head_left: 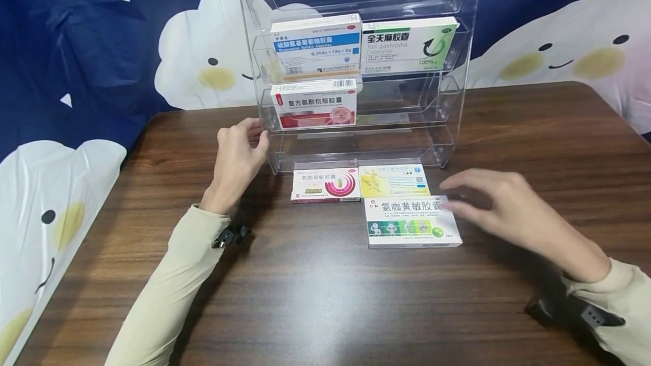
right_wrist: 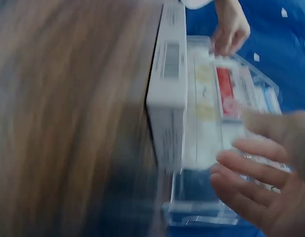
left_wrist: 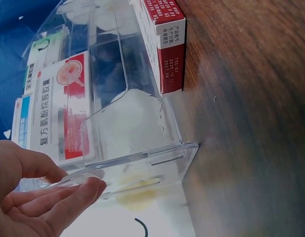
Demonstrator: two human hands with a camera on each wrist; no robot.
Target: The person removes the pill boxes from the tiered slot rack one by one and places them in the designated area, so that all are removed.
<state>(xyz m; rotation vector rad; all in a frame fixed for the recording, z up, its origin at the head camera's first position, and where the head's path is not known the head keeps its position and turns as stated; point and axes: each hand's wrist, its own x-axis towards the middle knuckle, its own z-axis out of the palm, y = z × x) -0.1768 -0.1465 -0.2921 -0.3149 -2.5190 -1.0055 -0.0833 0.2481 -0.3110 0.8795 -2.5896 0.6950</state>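
At a wood-grain counter (head_left: 285, 304), we see a person's left hand (head_left: 236, 154) grasping the side panel of a clear display rack (head_left: 389, 123), thumb and fingers on either side of its edge. The right hand (head_left: 508, 205), its fingers parted and grasping nothing, hovers at the right end of a white-and-green medicine box (head_left: 412, 227). We find that box lying face up on the counter, just in front of a yellow-and-white box (head_left: 394, 181); a white-and-pink box (head_left: 326, 184) lies at the yellow one's left, both at the foot of the rack.

Above them, a red-and-white box (head_left: 314, 107) leans in a middle tier, at the left. Over it we read Glucosamine Sulfate Capsules on a blue-and-white box (head_left: 316, 47), beside a green-and-white box (head_left: 409, 47) of Tall Gastrodia Capsules. A navy curtain (head_left: 91, 72) printed with smiling white clouds hangs behind.
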